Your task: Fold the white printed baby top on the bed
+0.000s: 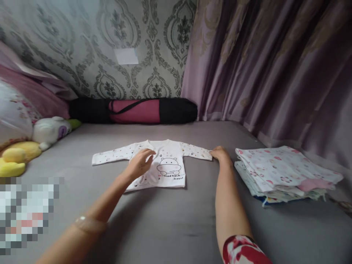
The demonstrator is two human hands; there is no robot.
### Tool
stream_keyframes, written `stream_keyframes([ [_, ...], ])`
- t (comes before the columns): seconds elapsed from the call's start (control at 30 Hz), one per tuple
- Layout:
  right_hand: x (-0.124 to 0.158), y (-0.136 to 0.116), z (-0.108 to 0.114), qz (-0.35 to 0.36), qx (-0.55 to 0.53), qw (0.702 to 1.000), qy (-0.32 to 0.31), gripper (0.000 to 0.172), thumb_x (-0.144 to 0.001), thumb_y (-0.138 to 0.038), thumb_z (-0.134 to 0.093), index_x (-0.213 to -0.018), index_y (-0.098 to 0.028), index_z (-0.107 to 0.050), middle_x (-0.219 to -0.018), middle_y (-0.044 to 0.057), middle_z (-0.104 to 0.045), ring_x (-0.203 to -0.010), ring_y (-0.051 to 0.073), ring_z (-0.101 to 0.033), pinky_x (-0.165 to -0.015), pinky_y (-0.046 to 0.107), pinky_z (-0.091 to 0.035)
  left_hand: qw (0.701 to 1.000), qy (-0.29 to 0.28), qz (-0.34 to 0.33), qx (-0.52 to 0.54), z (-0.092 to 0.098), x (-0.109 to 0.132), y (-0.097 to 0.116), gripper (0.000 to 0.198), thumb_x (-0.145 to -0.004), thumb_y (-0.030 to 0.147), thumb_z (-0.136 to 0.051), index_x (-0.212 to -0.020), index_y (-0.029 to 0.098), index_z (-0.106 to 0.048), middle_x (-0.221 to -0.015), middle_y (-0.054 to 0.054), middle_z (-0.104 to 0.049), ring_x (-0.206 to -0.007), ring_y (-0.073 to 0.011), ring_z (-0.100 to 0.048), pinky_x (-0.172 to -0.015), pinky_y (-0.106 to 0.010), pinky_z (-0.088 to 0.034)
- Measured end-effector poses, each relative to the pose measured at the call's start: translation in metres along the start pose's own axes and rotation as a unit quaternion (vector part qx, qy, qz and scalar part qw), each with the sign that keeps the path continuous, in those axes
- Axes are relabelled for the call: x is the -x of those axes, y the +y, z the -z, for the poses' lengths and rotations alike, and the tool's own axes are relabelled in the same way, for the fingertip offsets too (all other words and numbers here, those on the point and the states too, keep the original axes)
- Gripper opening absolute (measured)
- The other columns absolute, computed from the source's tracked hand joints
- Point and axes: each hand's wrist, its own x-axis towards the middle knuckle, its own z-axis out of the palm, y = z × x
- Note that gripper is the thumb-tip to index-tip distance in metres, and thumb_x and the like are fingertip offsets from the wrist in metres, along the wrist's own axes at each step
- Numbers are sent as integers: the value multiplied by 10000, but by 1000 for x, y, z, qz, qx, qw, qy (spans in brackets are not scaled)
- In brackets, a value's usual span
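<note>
A small white long-sleeved baby shirt (167,161) with a cartoon hippo print lies flat on the grey bed surface (170,223), sleeves spread out. My left hand (140,163) rests on the shirt's chest, fingers spread and curved, pressing the cloth down. My right hand (220,153) is closed on the cuff of the shirt's right sleeve (198,151), holding it stretched out to the side.
A stack of folded printed baby clothes (283,174) sits on the bed to the right. Plush toys (35,141) and pillows lie at the left. A black and pink rolled bag (134,110) lies along the wallpapered wall; purple curtains (275,66) hang at right.
</note>
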Motion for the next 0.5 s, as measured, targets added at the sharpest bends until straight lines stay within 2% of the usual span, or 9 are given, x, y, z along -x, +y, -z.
stream_keyframes([
  [0.17, -7, -4, -2, -19, -2, 999, -48, 89, -618, -135, -647, -684, -185, -680, -660, 68, -660, -726, 243, -656, -652, 303, -480, 997, -53, -18, 53, -51, -57, 13, 303, -864, 176, -415, -1058, 155, -646, -1091, -113, -674, -1015, -224, -621, -914, -384, -493],
  [0.33, -11, -12, -5, 6, -49, 998, -28, 189, -704, -226, -614, -868, -156, -677, -774, 72, -684, -752, 209, -654, -606, 239, -455, 991, -98, -48, 80, -82, -94, 21, 305, -869, 228, -467, -1105, 159, -647, -1163, -118, -662, -1091, -240, -606, -988, -379, -450],
  [0.43, -5, -20, -3, 12, -145, 989, 0, 294, -715, -222, -590, -992, -137, -641, -761, 53, -667, -683, 182, -638, -563, 220, -444, 987, -127, -57, 78, -93, -106, 19, 339, -853, 296, -531, -1155, 180, -632, -1247, -107, -629, -1170, -249, -564, -1051, -390, -398],
  [0.5, 2, -28, 3, 9, -253, 967, -1, 351, -709, -199, -571, -1051, -129, -614, -699, 22, -640, -611, 163, -614, -524, 209, -434, 987, -146, -40, 58, -99, -109, 14, 416, -841, 343, -564, -1222, 181, -598, -1344, -112, -566, -1276, -275, -474, -1101, -409, -337],
])
